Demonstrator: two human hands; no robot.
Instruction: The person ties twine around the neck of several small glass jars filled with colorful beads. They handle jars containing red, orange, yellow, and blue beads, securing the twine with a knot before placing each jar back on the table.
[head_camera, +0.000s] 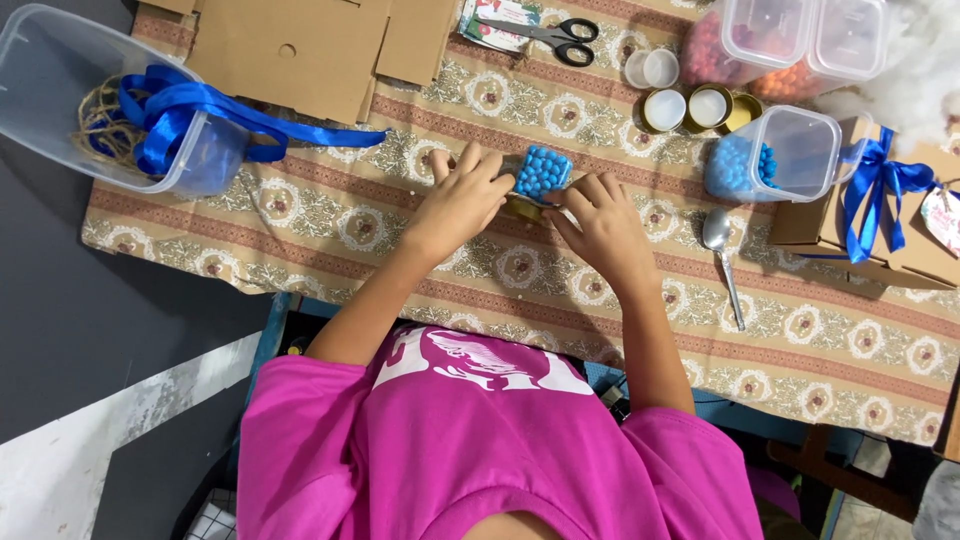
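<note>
A small clear jar of blue candies (542, 172) lies on its side on the patterned tablecloth (330, 215), with a gold part (522, 208) showing beneath it. My left hand (458, 203) holds the jar from the left, fingers curled over its near end. From the right, my right hand (603, 226) has its fingertips touching the jar and the gold part. Both arms reach forward from a pink shirt at the bottom of the view.
A clear tub (60, 80) with blue ribbon (190, 110) and twine stands at the left. Cardboard pieces (300, 45) and scissors (555, 38) lie behind. At the right are small jars (665, 108), a tub of blue candies (775, 155), a spoon (722, 255) and a ribboned box (880, 215).
</note>
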